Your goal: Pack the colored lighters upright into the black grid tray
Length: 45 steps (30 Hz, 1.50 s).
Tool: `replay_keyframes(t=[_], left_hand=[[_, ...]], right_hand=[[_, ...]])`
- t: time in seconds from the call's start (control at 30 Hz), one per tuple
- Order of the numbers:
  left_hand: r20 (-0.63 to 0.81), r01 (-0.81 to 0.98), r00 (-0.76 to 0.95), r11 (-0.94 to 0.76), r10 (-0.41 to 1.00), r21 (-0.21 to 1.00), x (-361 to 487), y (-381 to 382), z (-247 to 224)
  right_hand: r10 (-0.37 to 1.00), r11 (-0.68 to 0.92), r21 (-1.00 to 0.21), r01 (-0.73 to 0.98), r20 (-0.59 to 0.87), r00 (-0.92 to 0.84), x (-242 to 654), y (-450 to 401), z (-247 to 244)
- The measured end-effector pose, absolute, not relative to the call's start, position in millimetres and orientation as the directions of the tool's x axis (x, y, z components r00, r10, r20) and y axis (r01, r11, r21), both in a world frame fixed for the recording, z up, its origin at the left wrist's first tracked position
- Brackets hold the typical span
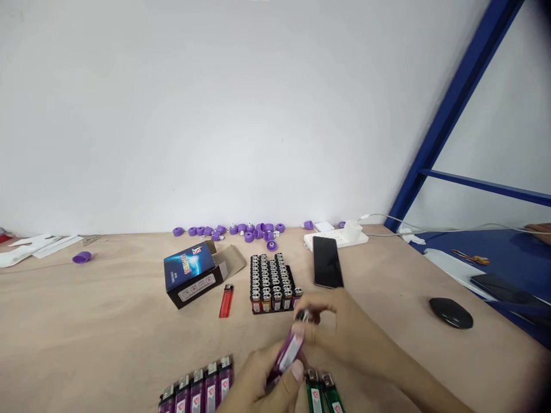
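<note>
A purple lighter (pixel 290 351) sits tilted at bottom center, its upper end leaning away from the wearer. Its metal head is mostly hidden by fingers, and the white label on its side is too blurred to read. The left hand (pixel 262 384) curls around the lower body, thumb pressed along the side, and is cut off by the bottom edge. The right hand (pixel 340 327) reaches in from the lower right and pinches the top of the lighter between thumb and fingertips.

Just left of the hands, purple lighters (pixel 198 394) lie side by side, cut off below. Green lighters (pixel 321 393) lie under the hands, partly covered. Above them, a black tray (pixel 272 310) holds rows of upright lighters (pixel 269 281), with a loose red lighter (pixel 227 300) beside it. Left of that is an open blue and black box (pixel 191 272); its large lettering looks like "Lighters" but is hard to make out.

Purple caps (pixel 245 231) are scattered along the far edge of the tan table (pixel 107 327), and one cap (pixel 81 257) lies at left. At upper right of the table are a phone (pixel 328 262) and a white power strip (pixel 336 238). A black mouse (pixel 450 312) sits at right, below a blue metal frame (pixel 447 115).
</note>
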<state>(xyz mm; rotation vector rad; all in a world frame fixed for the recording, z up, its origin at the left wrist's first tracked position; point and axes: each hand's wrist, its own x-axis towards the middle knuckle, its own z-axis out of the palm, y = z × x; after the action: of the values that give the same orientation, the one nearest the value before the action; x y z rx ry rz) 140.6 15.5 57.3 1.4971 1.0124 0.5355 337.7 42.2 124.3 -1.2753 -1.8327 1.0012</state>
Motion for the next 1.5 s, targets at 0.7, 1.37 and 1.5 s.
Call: replay_keyframes(t=[0.7,1.37,1.5], left_hand=[[-0.207,0.779,0.622,-0.622,0.755,0.071,124.4,75.7,87.1],[-0.19,0.762,0.647,-0.636,0.739,0.12,112.5,77.1,105.7],[-0.232,0.773,0.633,-0.623,0.739,0.125,116.1,77.3,107.1]], right_hand=[[0.916,0.398,-0.654,0.643,0.246,-0.317,367.2,107.2,53.3],[0.895,0.447,-0.492,0.747,0.238,-0.378,349.9,96.5,54.3],[0.898,0.439,-0.479,0.76,0.211,-0.385,350.0,96.6,51.7]])
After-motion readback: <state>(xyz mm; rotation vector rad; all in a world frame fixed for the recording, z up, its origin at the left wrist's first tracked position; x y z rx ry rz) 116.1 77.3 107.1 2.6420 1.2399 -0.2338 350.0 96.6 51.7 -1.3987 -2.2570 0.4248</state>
